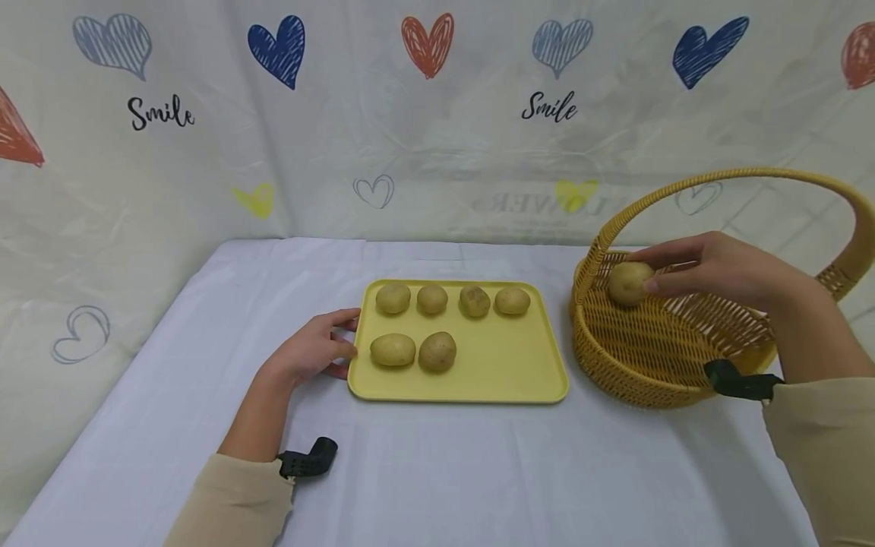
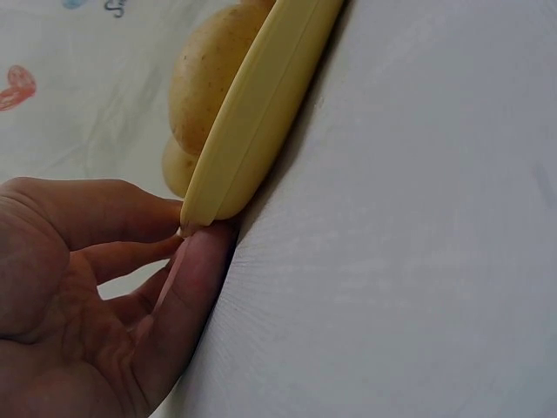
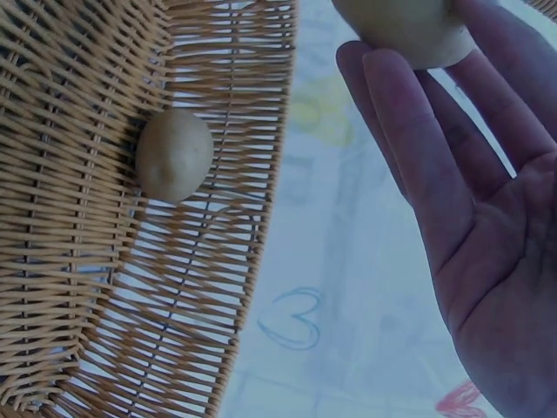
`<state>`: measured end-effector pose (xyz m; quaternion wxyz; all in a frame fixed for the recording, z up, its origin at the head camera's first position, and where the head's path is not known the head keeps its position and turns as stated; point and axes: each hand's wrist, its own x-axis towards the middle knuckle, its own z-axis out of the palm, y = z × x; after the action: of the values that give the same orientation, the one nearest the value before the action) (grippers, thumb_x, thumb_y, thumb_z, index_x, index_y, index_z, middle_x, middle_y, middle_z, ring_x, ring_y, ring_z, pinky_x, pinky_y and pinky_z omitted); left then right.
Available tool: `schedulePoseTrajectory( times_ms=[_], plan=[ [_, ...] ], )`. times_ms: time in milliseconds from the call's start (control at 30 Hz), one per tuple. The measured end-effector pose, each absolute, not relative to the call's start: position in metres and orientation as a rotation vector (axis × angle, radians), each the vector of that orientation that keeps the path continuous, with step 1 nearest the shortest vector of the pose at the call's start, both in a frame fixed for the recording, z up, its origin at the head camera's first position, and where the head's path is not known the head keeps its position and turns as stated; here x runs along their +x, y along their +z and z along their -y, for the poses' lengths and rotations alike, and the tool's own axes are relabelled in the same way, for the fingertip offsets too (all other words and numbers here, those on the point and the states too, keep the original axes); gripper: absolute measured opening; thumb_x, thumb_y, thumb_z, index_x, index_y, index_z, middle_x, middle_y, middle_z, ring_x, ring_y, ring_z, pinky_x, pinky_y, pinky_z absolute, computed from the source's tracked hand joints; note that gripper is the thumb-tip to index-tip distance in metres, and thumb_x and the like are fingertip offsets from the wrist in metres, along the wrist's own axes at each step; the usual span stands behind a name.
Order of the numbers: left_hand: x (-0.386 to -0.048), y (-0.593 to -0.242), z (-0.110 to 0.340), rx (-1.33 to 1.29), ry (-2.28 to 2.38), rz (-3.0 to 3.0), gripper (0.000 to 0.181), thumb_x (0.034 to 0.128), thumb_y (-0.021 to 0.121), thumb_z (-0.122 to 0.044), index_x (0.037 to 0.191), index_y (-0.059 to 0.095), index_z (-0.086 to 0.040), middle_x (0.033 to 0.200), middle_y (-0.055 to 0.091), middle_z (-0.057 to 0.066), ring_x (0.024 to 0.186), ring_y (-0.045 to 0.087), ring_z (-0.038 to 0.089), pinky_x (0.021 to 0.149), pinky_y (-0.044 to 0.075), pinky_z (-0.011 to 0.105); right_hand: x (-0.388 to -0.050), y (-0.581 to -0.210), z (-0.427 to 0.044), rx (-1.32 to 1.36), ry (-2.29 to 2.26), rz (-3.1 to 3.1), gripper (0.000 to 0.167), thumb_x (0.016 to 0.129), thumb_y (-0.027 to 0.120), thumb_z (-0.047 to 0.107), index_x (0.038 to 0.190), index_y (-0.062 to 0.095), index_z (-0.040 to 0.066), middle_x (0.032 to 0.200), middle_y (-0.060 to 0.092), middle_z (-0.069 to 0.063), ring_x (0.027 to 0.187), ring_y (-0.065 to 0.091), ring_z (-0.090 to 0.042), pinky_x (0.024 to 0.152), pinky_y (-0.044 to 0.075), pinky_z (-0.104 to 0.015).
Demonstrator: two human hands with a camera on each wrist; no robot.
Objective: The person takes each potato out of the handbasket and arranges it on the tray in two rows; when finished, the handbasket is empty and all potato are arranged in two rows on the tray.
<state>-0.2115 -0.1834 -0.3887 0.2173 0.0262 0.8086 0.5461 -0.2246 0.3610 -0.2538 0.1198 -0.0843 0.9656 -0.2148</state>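
In the head view my right hand (image 1: 731, 273) holds a potato (image 1: 630, 283) between thumb and fingers, over the left part of the wicker basket (image 1: 615, 365). The right wrist view shows this held potato (image 3: 409, 30) cut off at the top edge. A second potato (image 3: 174, 155) lies inside the basket, against its wall. My left hand (image 1: 311, 349) pinches the left edge of a yellow tray (image 1: 506, 365); the left wrist view has digits above and below the rim (image 2: 248, 131). Several potatoes sit on the tray, a row at the back and two at front left.
The basket's tall arched handle (image 1: 738, 175) rises around the right forearm. A white cloth (image 1: 437, 471) covers the table. Behind it hangs a pale sheet (image 1: 342, 137) printed with hearts. Black wrist devices (image 1: 309, 460) are strapped over both beige sleeves.
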Motion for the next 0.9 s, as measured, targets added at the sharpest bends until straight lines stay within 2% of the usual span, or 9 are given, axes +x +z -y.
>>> schedulePoseTrajectory(
  times_ms=[167,233,333,400,467,533,600,667,900],
  plan=[
    [-0.211,-0.388,0.183,0.072,1.504,-2.246,0.077,0.0908,0.059,0.004,0.162,0.032,-0.008,0.15,0.04,0.016,0.104,0.061,0.027,0.078,0.066,0.038,-0.22,-0.251,-0.356,-0.31,-0.598,-2.828,0.054,0.095,0.073,0.042,0.145,0.062,0.022,0.145,0.062,-0.013,0.126,0.057,-0.03,0.096,0.051,-0.051],
    [-0.211,-0.388,0.182,0.07,1.499,-2.248,0.077,0.091,0.059,0.004,0.162,0.032,-0.008,0.149,0.04,0.016,0.103,0.061,0.026,0.077,0.066,0.038,-0.218,-0.249,-0.352,-0.327,-0.601,-2.818,0.051,0.094,0.074,0.042,0.142,0.065,0.027,0.145,0.062,-0.01,0.126,0.055,-0.025,0.098,0.051,-0.052],
    [-0.212,-0.388,0.183,0.074,1.502,-2.247,0.077,0.0908,0.059,0.004,0.162,0.032,-0.007,0.149,0.041,0.016,0.103,0.061,0.026,0.078,0.066,0.038,-0.217,-0.249,-0.346,-0.342,-0.63,-2.79,0.05,0.093,0.076,0.042,0.14,0.066,0.03,0.146,0.061,-0.01,0.132,0.052,-0.027,0.103,0.048,-0.06],
    [-0.212,-0.388,0.183,0.079,1.504,-2.247,0.076,0.0906,0.059,0.004,0.162,0.032,-0.007,0.149,0.041,0.016,0.104,0.061,0.026,0.078,0.066,0.038,-0.216,-0.249,-0.343,-0.368,-0.633,-2.785,0.049,0.092,0.076,0.041,0.14,0.067,0.031,0.146,0.061,-0.01,0.134,0.051,-0.025,0.104,0.047,-0.06],
    [-0.212,-0.388,0.183,0.083,1.505,-2.249,0.077,0.0904,0.059,0.004,0.162,0.032,-0.006,0.149,0.041,0.016,0.104,0.061,0.026,0.078,0.066,0.038,-0.216,-0.249,-0.339,-0.413,-0.635,-2.781,0.047,0.093,0.076,0.038,0.139,0.067,0.031,0.144,0.062,-0.007,0.131,0.053,-0.014,0.104,0.05,-0.047],
    [-0.212,-0.388,0.183,0.081,1.505,-2.251,0.077,0.0904,0.059,0.004,0.162,0.032,-0.007,0.149,0.041,0.016,0.104,0.061,0.026,0.077,0.066,0.038,-0.216,-0.249,-0.335,-0.461,-0.639,-2.774,0.046,0.093,0.077,0.035,0.138,0.067,0.033,0.142,0.064,-0.003,0.126,0.053,-0.001,0.1,0.05,-0.031],
    [-0.211,-0.388,0.183,0.078,1.504,-2.251,0.077,0.0903,0.059,0.004,0.162,0.032,-0.006,0.149,0.041,0.016,0.103,0.06,0.026,0.077,0.066,0.038,-0.214,-0.249,-0.331,-0.498,-0.66,-2.753,0.044,0.094,0.077,0.032,0.137,0.068,0.033,0.137,0.066,0.001,0.119,0.053,0.007,0.094,0.049,-0.021],
    [-0.211,-0.388,0.183,0.074,1.505,-2.249,0.077,0.0902,0.059,0.004,0.162,0.032,-0.006,0.149,0.041,0.016,0.103,0.06,0.026,0.077,0.066,0.038,-0.213,-0.249,-0.326,-0.528,-0.694,-2.721,0.044,0.094,0.076,0.03,0.137,0.068,0.031,0.132,0.069,0.003,0.115,0.056,0.007,0.091,0.049,-0.017],
    [-0.211,-0.387,0.182,0.071,1.506,-2.244,0.077,0.0906,0.059,0.004,0.162,0.032,-0.007,0.149,0.041,0.016,0.103,0.061,0.026,0.077,0.066,0.038,-0.212,-0.251,-0.309,-0.549,-0.843,-2.616,0.045,0.093,0.078,0.027,0.136,0.069,0.021,0.125,0.072,0.001,0.11,0.068,-0.006,0.089,0.056,-0.022]
  ],
)
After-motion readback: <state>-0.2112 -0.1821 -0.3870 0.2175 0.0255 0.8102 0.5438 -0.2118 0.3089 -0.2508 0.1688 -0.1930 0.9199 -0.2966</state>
